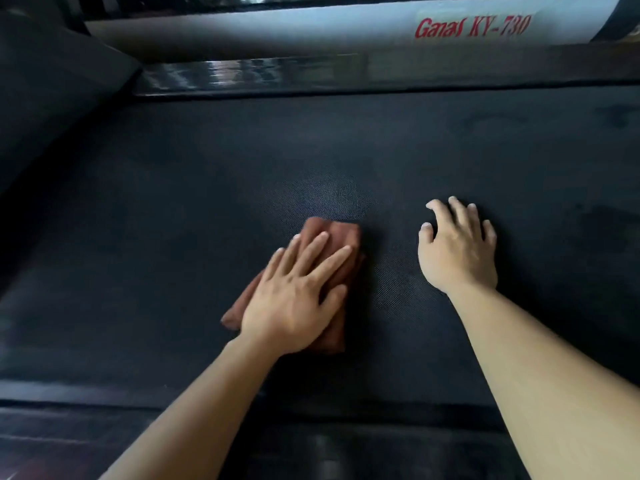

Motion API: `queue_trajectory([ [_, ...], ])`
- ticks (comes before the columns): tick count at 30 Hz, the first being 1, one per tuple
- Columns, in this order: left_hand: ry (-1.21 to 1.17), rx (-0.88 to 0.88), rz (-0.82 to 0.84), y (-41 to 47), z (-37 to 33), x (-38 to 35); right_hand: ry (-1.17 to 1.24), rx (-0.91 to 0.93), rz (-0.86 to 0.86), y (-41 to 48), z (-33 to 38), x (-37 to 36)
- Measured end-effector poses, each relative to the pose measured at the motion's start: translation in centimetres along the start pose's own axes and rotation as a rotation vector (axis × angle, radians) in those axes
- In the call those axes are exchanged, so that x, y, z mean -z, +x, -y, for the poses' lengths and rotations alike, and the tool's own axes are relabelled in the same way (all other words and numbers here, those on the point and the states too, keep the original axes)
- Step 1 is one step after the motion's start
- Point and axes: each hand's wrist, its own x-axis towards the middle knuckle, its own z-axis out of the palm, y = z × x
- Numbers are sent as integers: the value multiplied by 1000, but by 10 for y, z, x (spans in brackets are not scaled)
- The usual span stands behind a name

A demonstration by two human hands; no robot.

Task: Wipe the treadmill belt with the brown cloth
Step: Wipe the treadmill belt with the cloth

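Observation:
The black textured treadmill belt [311,150] fills most of the head view. A folded brown cloth [341,233] lies on it near the middle. My left hand [298,292] presses flat on the cloth with its fingers spread, covering most of it. My right hand [457,247] rests on the bare belt to the right of the cloth, fingers apart and slightly curled, holding nothing.
A glossy black side rail [311,74] runs along the belt's far edge, below a white panel with red lettering [471,26]. Another dark rail [104,431] borders the near edge. A dark sloped cover [52,81] rises at the far left.

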Motion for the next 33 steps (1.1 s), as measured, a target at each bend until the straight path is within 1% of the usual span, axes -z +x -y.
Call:
queue_trajectory([
  [3, -17, 181, -32, -19, 44, 10, -3, 4, 23, 1, -2, 1],
  [6, -37, 312, -54, -4, 63, 16, -6, 17, 69, 2, -4, 3],
  [11, -42, 412, -78, 22, 55, 17, -16, 67, 243, 3, -9, 26],
  [12, -40, 428, -68, 24, 52, 17, 6, 69, 253, -3, -9, 33],
  [14, -42, 447, -40, 27, 42, 18, 90, 67, 219, -23, -10, 45],
  [16, -39, 412, -31, 30, 21, 14, 165, 68, 151, -50, -15, 53],
  [18, -36, 313, -31, 32, -11, 7, 176, 76, 123, -74, -23, 57],
  [22, -50, 75, -7, 22, -88, -9, 81, 125, 110, -105, -37, 56],
  [24, -56, -18, 17, 8, -110, -16, 29, 130, 89, -116, -38, 53],
  [26, -50, -79, 44, -6, -111, -18, -5, 133, 63, -122, -37, 49],
  [29, -27, -109, 38, -29, -81, -15, -32, 119, 55, -127, -35, 47],
  [31, -20, -67, 25, -41, -50, -10, -36, 105, 73, -128, -35, 48],
  [33, -28, 12, 14, -50, -18, -4, -25, 88, 87, -129, -37, 51],
])
